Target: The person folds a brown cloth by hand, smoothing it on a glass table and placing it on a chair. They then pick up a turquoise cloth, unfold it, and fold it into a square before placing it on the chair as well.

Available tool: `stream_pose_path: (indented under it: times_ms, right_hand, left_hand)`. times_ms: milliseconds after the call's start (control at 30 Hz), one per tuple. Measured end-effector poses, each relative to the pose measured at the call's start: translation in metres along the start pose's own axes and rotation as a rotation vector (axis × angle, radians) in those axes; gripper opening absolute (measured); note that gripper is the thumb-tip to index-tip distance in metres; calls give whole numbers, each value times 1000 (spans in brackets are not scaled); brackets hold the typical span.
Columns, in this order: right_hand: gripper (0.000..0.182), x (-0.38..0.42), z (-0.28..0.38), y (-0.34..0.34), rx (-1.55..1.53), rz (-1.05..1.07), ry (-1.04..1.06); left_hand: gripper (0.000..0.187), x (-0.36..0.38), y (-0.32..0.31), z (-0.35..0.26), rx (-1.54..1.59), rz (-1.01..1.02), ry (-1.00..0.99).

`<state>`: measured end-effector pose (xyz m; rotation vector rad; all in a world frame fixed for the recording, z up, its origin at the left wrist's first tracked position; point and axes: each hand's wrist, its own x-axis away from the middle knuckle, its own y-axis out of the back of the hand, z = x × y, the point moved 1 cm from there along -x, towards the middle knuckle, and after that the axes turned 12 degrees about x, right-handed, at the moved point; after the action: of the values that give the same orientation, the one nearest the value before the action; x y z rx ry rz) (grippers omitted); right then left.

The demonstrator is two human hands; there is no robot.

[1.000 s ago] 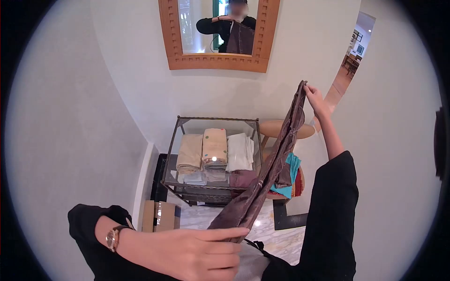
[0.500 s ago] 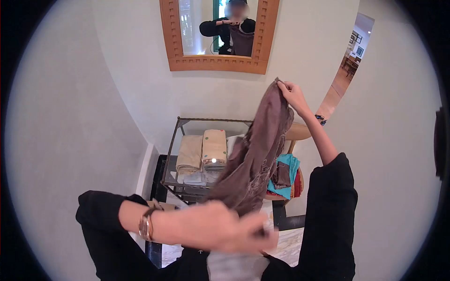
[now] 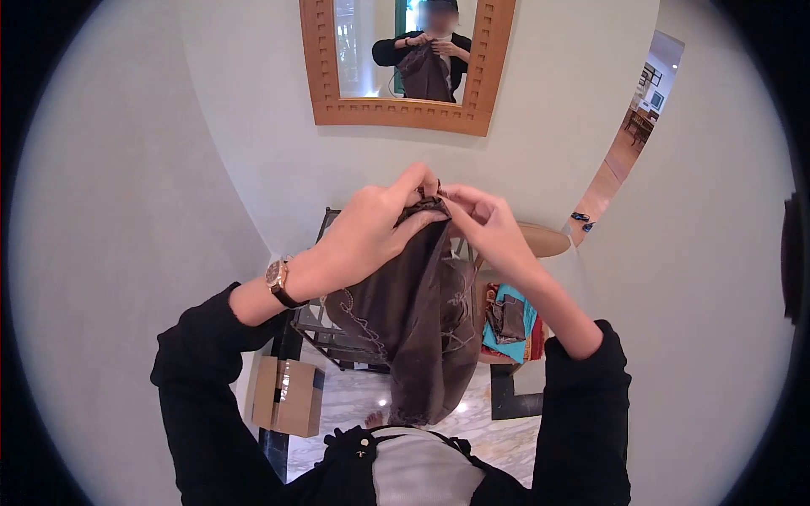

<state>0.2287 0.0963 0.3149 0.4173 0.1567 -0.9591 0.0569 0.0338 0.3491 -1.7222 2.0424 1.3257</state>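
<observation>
Looks like the left hand [image 3: 359,234] and right hand [image 3: 496,234] are pinching the bunched top edge of the brown cloth [image 3: 422,316], hem dangling, open room either side, table [image 3: 321,329] behind, stool [image 3: 546,240] back right.

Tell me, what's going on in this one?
A person's left hand and right hand pinch the gathered top of a brown cloth with stitched trim, which hangs down between the forearms. To the right, a turquoise cloth lies on a chair. Ahead, a wood-framed mirror reflects the person holding the cloth.
</observation>
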Motion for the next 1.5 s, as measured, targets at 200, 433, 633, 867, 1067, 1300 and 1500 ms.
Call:
stream_pose_path:
  times_ms: [200,433,633,867,1067,1300,1500]
  right_hand:
    - [27,16,-2,-13,-214,-52,69]
    - [26,17,-14,-14,-2,-60,244]
    - [23,11,-10,4,-97,-175,99]
    - [25,12,-30,48,-37,-370,105]
    - [26,17,-46,48,19,-370,54]
    - [26,4,-44,61,19,-456,116]
    - [28,-6,-37,72,34,-458,101]
  left_hand:
    - [23,3,5,3,-52,-4,-2]
    - [17,2,15,-1,281,81,340]
    - [30,21,24,21,279,312,118]
    - [28,70,47,42,-43,611,491]
    - [22,80,64,12,-522,461,289]
    - [24,65,71,-44,-740,288,-47]
    - [34,66,70,-62,-756,137,-426]
